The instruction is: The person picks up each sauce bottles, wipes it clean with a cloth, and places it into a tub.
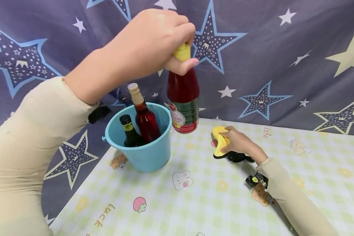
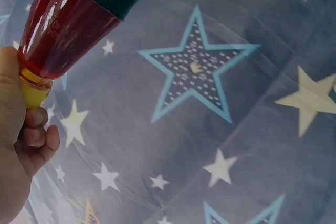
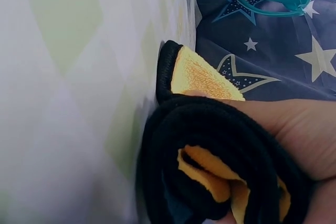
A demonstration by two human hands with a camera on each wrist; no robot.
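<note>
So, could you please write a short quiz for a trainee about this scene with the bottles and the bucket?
1. True or false: the left hand holds the red bottle by its yellow cap, above the table.
2. How many bottles stand in the blue bucket?
3. What does the right hand grip? A) a spoon B) a yellow and black cloth C) a cup

Key: 1 true; 2 two; 3 B
</note>
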